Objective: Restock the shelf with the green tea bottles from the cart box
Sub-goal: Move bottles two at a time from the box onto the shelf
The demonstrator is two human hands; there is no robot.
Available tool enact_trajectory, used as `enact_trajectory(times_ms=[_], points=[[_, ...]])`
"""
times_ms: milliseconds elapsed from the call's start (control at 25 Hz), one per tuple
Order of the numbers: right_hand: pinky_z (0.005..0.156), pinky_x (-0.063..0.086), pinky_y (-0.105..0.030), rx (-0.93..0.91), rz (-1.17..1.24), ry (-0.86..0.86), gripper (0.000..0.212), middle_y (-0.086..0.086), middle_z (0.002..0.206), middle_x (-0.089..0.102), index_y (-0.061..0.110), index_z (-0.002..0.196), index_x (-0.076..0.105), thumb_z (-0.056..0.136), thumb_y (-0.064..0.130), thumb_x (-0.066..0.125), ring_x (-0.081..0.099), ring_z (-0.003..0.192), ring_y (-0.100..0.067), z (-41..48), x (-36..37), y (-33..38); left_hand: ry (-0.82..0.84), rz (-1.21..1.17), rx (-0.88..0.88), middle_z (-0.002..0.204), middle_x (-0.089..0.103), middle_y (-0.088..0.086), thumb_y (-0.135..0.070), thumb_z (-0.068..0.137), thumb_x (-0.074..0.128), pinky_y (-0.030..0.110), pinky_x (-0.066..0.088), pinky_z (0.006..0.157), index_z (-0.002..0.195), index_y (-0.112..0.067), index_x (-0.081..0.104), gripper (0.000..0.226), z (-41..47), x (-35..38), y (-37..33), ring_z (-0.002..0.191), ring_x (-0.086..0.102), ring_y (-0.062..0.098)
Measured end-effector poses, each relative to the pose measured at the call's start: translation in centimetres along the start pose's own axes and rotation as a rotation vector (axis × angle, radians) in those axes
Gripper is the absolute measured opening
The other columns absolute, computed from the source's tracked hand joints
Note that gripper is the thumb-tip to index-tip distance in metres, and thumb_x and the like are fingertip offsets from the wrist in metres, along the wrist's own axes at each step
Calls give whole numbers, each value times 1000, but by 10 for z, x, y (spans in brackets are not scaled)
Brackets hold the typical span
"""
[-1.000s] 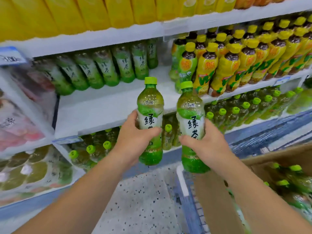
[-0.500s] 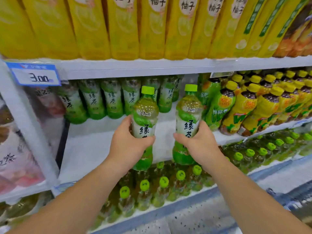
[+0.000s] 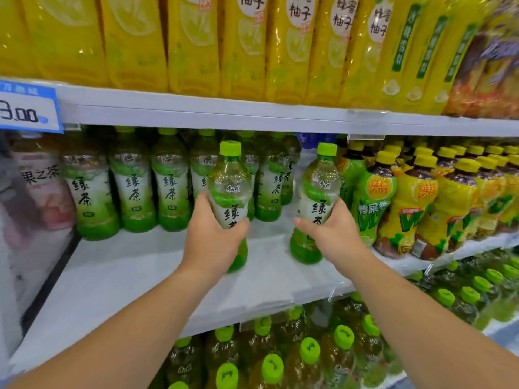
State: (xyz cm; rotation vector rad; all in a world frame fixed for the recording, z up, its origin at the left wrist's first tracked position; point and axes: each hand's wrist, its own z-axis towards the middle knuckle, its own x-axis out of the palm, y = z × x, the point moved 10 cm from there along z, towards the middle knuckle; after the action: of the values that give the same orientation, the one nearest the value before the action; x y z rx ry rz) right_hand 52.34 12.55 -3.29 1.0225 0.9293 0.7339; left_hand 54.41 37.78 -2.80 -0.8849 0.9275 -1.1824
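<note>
The left grip (image 3: 210, 240) clasped one green tea bottle (image 3: 230, 181) above the shelf (image 3: 126, 276); the right grip (image 3: 334, 237), at its three o'clock, clasped a second bottle (image 3: 318, 186).

left hand (image 3: 210, 240) hides part of its green tea bottle (image 3: 230, 178); price tag (image 3: 28, 108) cropped.

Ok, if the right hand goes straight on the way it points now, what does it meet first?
Probably the end bottle of the back row: the right hand, gripping its green tea bottle, angles slightly left toward it. The gap directly behind looks free, though depth is unclear.
</note>
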Motion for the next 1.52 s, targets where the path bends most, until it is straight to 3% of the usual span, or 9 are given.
enact_trajectory(times_ms=[240, 360, 440, 520, 680, 800, 1080, 1240, 1520], points=[[96, 49, -43, -64, 94, 46, 57, 8, 114, 65, 30, 125, 48, 80, 24, 83, 62, 110, -18, 18, 16, -23, -19, 33, 114, 101, 65, -21, -16, 80, 81, 16, 47, 75, 114, -34, 53, 48, -2, 1, 8, 91, 60, -11], [98, 48, -42, -47, -184, 23, 49, 6, 111, 59, 25, 120, 51, 82, 40, 78, 56, 111, -19, 9, 17, -47, 98, 186, 63, 104, 64, -14, -22, 76, 85, 22, 49, 74, 111, -32, 56, 46, -14, 1, 31, 92, 62, -1], [104, 45, -46, -43, -379, 15, 57, -1, 117, 52, 25, 124, 53, 79, 53, 74, 50, 114, -23, 12, 18, -54, 128, 335, 50, 108, 57, -7, -34, 75, 85, 24, 48, 73, 110, -32, 60, 42, -17, -5, 43, 89, 59, 3], [104, 46, -49, 0, -351, 43, 66, -3, 121, 55, 24, 125, 52, 74, 58, 74, 54, 113, -24, 27, 22, -63, 136, 458, 72, 107, 54, -7, -44, 76, 82, 28, 48, 75, 109, -33, 61, 41, -17, -9, 44, 87, 56, 1], [104, 47, -44, -29, -262, -51, 49, -7, 125, 60, 13, 123, 48, 86, 30, 76, 57, 115, -26, 46, 20, -49, 99, 458, 127, 104, 60, -8, -50, 74, 81, 31, 52, 77, 104, -37, 64, 37, -16, -13, 35, 87, 59, 3], [107, 41, -40, -21, -228, -45, 47, -7, 132, 60, 9, 130, 46, 92, 21, 71, 54, 125, -27, 63, 29, -56, 66, 451, 124, 101, 56, -10, -48, 74, 83, 27, 46, 72, 100, -37, 65, 34, -15, -17, 40, 86, 56, -1], [111, 36, -43, -36, -245, -21, 56, -9, 139, 55, 13, 141, 41, 93, 28, 68, 51, 129, -31, 103, 42, -62, 61, 343, 92, 104, 56, -14, -42, 73, 85, 26, 49, 80, 97, -38, 66, 31, -17, -17, 46, 90, 57, -2], [113, 37, -45, -44, -215, -13, 57, -7, 138, 57, 19, 143, 42, 93, 30, 67, 53, 127, -30, 114, 47, -67, 85, 348, 103, 106, 51, -19, -40, 75, 84, 27, 49, 87, 88, -48, 53, 35, -20, -15, 43, 93, 56, -2], [106, 43, -42, -45, -317, -18, 55, -8, 135, 58, 26, 143, 40, 95, 42, 61, 55, 123, -32, 119, 51, -74, 89, 355, 111, 109, 55, -18, -36, 74, 86, 30, 51, 92, 95, -52, 51, 44, -21, -15, 44, 98, 59, 1]])
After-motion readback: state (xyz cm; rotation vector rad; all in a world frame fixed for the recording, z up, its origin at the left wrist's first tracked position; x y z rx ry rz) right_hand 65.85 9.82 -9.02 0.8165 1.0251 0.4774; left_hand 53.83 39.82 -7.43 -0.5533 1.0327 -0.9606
